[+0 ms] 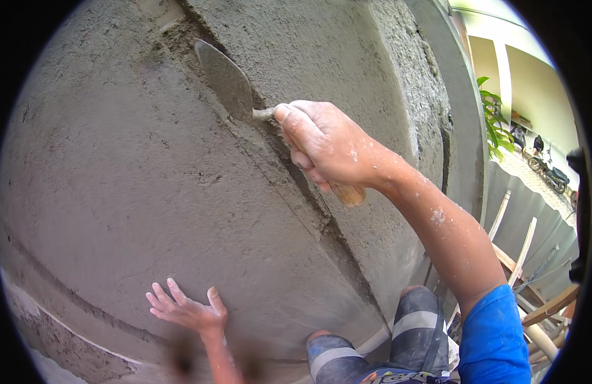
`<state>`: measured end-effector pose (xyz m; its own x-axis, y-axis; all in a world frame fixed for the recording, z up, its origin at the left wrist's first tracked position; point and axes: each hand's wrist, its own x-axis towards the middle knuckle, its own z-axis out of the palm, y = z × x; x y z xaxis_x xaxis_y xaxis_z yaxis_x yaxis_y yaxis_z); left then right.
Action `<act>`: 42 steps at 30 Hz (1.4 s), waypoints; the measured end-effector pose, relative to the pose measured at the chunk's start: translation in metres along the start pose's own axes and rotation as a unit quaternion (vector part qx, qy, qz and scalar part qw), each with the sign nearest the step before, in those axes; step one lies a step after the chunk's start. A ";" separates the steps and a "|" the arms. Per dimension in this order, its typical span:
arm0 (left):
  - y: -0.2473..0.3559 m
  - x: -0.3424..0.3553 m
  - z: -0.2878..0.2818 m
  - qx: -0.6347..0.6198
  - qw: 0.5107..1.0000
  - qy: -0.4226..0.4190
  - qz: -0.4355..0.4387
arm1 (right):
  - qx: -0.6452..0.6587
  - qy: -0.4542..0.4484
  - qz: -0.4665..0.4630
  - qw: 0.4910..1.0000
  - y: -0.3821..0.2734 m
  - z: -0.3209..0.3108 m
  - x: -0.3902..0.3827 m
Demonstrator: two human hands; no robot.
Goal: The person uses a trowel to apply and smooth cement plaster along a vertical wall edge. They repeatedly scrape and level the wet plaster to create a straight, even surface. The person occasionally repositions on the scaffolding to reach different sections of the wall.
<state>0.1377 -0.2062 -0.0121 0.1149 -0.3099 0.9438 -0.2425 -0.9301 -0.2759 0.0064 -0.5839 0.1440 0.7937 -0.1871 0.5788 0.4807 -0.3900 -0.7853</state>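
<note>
My right hand (315, 141) is closed round the wooden handle of a trowel (224, 75), whose grey metal blade lies at a rough groove running diagonally through grey cement plaster (117, 160) in the upper middle of the view. My left hand (185, 307) has its fingers spread at the lower left, against or just over the plaster, with nothing in it; I cannot tell for sure whether it touches. Pale dust speckles both hands and my right forearm.
My knees (411, 320) are at the lower right, close to the plastered surface. Beyond its right edge are corrugated sheeting (532, 217), wooden poles (552, 307), leafy plants (494, 118), a parked motorbike (552, 173) and a pale building. A recessed band (65, 301) curves along the lower left.
</note>
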 end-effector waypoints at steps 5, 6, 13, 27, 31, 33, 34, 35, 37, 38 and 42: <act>-0.001 -0.002 0.003 -0.004 1.000 0.004 0.000 | -0.041 -0.006 0.016 0.999 0.025 0.008 0.001; -0.001 -0.002 0.002 0.004 1.000 -0.004 0.003 | -0.065 0.014 0.032 0.997 0.032 0.010 -0.005; -0.004 -0.003 -0.001 -0.004 1.000 -0.007 0.009 | -0.203 0.158 -0.181 0.949 0.045 0.015 -0.021; 0.002 0.000 -0.002 -0.010 1.000 0.000 -0.008 | -0.134 0.056 -0.005 0.989 0.042 0.020 -0.047; 0.001 0.001 -0.002 -0.010 1.000 -0.002 -0.007 | -0.097 0.093 -0.016 0.991 0.050 0.030 -0.038; 0.000 0.001 -0.002 -0.011 1.000 -0.005 -0.002 | -0.098 0.071 0.049 0.991 0.056 0.035 -0.040; 0.000 0.000 -0.002 -0.006 1.000 -0.005 -0.005 | -0.152 0.088 0.014 0.984 0.058 0.036 -0.043; 0.000 0.000 -0.002 -0.006 1.000 -0.003 -0.009 | -0.160 0.093 -0.022 0.982 0.059 0.035 -0.047; 0.000 0.000 -0.002 -0.003 1.000 -0.001 -0.007 | -0.199 0.081 0.031 0.976 0.060 0.029 -0.057; 0.000 0.000 -0.002 -0.005 1.000 -0.001 -0.007 | -0.180 0.091 -0.017 0.979 0.061 0.028 -0.058; 0.000 0.000 0.000 -0.010 1.000 0.001 -0.009 | -0.156 0.093 0.012 0.983 0.071 0.034 -0.051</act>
<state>0.1376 -0.2063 -0.0118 0.1175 -0.2928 0.9489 -0.2600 -0.9313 -0.2552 0.0132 -0.5710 0.0513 0.7080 -0.3501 0.6133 0.3021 -0.6349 -0.7111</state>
